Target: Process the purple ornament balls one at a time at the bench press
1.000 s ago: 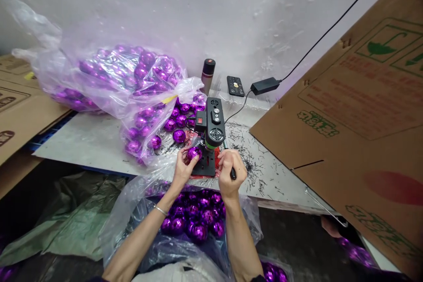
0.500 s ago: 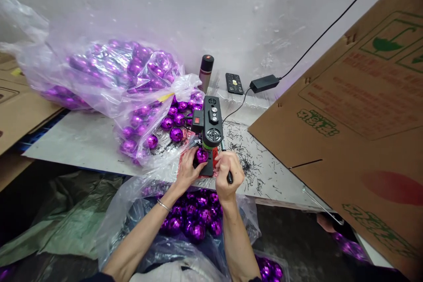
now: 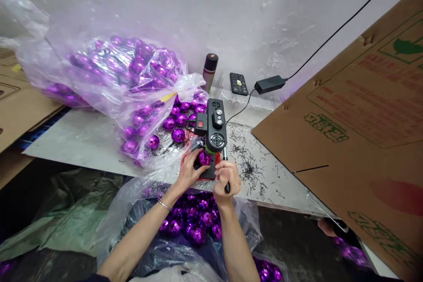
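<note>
My left hand (image 3: 191, 171) has its thumb and fingers curved round a shiny purple faceted ball (image 3: 205, 157), which sits under the head of a small black bench press (image 3: 216, 119). Below the ball the machine's black base plate (image 3: 208, 172) rests on something red. Wrapped round the black-gripped lever (image 3: 227, 187) of the press is my right hand (image 3: 228, 180), closed in a fist. More purple balls (image 3: 178, 135) lie loose on the table to the left of the machine. In front of me, below my hands, an open plastic bag (image 3: 198, 233) holds many similar balls.
A big clear bag of purple balls (image 3: 132, 66) covers the left of the table. Behind the press stand a dark bottle (image 3: 210, 70), a phone (image 3: 238, 83) and a power adapter (image 3: 269, 84). Short black bits (image 3: 249, 169) litter the table. A cardboard box (image 3: 357, 141) leans in from the right.
My left hand has moved the purple ball rightward under the press head. My right hand stays on the lever and has come slightly lower. The view has shifted a little.
</note>
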The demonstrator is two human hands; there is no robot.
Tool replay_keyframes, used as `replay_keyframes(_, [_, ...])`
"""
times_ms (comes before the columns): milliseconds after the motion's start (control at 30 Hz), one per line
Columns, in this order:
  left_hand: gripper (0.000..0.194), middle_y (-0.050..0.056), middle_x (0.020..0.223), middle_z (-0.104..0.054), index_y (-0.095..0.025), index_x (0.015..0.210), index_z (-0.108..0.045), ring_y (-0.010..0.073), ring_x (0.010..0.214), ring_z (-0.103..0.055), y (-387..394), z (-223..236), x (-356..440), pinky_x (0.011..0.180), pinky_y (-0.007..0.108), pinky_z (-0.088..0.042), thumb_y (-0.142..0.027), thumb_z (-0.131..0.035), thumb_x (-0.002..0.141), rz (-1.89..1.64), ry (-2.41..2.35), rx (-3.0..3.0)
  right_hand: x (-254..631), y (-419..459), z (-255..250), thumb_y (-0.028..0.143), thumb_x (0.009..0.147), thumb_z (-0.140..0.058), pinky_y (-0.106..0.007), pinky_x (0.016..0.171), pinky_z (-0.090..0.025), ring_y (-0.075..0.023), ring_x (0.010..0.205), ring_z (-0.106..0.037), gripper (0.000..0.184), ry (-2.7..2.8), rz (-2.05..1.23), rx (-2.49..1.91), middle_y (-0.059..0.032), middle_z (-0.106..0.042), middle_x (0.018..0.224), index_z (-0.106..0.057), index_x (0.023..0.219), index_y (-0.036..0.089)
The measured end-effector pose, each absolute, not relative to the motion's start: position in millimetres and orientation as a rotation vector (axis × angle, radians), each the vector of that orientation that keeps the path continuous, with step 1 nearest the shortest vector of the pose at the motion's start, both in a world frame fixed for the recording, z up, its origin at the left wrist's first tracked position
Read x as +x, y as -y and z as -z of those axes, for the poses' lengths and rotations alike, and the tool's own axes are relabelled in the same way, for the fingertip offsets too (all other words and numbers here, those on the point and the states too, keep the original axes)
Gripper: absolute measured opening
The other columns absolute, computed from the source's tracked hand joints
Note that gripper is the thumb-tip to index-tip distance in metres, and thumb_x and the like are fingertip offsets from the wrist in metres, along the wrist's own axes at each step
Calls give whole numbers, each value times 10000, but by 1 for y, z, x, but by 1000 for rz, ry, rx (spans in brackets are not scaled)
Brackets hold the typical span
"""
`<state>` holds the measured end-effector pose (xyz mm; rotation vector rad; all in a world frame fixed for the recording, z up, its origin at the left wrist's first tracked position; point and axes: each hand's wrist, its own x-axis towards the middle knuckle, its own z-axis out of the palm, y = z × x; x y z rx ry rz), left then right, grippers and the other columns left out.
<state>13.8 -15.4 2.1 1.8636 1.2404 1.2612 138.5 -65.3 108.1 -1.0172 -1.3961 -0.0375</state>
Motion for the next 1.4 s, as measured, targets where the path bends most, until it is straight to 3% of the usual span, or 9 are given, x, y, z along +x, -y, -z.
replay_keyframes(167, [554, 147, 1357, -721, -214, 1390, -618, 327, 1278, -685, 17, 0, 15, 1094, 523, -552, -476, -755, 921, -1265, -1261, 1880, 139, 60, -84, 265, 1065, -396, -288, 591, -490, -131, 635, -600, 351, 1366, 105, -1002, 7, -596, 737, -529, 741, 234])
replay_keyframes(500, [597, 143, 1349, -725, -217, 1410, -607, 323, 1265, -694, 16, 4, 16, 1088, 516, -554, -469, -792, 901, -1302, -1245, 1933, 137, 57, -70, 238, 1069, -368, -286, 569, -499, -131, 644, -606, 360, 1315, 81, -941, 5, -587, 758, -535, 751, 233])
replay_keyframes(733, [572, 154, 1321, -734, -196, 1384, -618, 328, 1237, -704, 16, 1, 15, 1063, 517, -565, -456, -790, 904, -1325, -1218, 1931, 137, 52, -58, 223, 1062, -369, -318, 651, -521, -131, 640, -600, 350, 1353, 123, -896, 19, -575, 745, -513, 743, 234])
replay_keyframes(867, [571, 153, 1322, -732, -199, 1376, -621, 331, 1233, -705, 13, 0, 17, 1059, 517, -568, -441, -803, 892, -1325, -1209, 1915, 139, 57, -75, 197, 1053, -378, -302, 647, -490, -127, 653, -598, 363, 1375, 102, -929, 20, -574, 723, -506, 714, 225])
replay_keyframes(1100, [547, 145, 1335, -705, -211, 1408, -548, 313, 1264, -691, 31, 4, 11, 1079, 508, -564, -415, -744, 939, -1293, -1241, 1877, 135, 62, -157, 183, 1049, -471, -291, 630, -436, -133, 662, -597, 404, 1272, -117, -1083, 30, -522, 632, -480, 647, 223])
replay_keyframes(1167, [570, 163, 1387, -671, -210, 1462, -493, 319, 1324, -659, 53, 6, 1, 1118, 528, -539, -419, -695, 972, -1296, -1225, 1929, 134, 62, -160, 182, 1051, -471, -295, 637, -438, -133, 662, -595, 408, 1270, -98, -1072, 31, -518, 625, -483, 646, 223])
replay_keyframes(1300, [915, 218, 1570, -532, -198, 1610, -332, 375, 1463, -540, 78, -4, -26, 1171, 568, -496, -611, -732, 899, -1271, -1248, 2030, 132, 63, -142, 173, 1049, -463, -316, 649, -446, -149, 680, -610, 383, 1284, -29, -1051, 16, -558, 653, -523, 674, 222])
replay_keyframes(1333, [923, 222, 1593, -510, -193, 1618, -331, 378, 1480, -521, 73, -12, -32, 1186, 567, -481, -638, -711, 904, -1269, -1293, 2027, 131, 64, -138, 171, 1048, -458, -321, 649, -445, -154, 683, -613, 382, 1282, -15, -1047, 14, -559, 652, -528, 677, 222])
replay_keyframes(1400, [734, 218, 1590, -523, -176, 1577, -413, 357, 1495, -508, 48, -32, -42, 1226, 554, -434, -600, -577, 1001, -1288, -1466, 1960, 131, 64, -133, 163, 1047, -455, -323, 649, -440, -157, 688, -616, 380, 1272, -4, -1032, 14, -553, 648, -532, 680, 222])
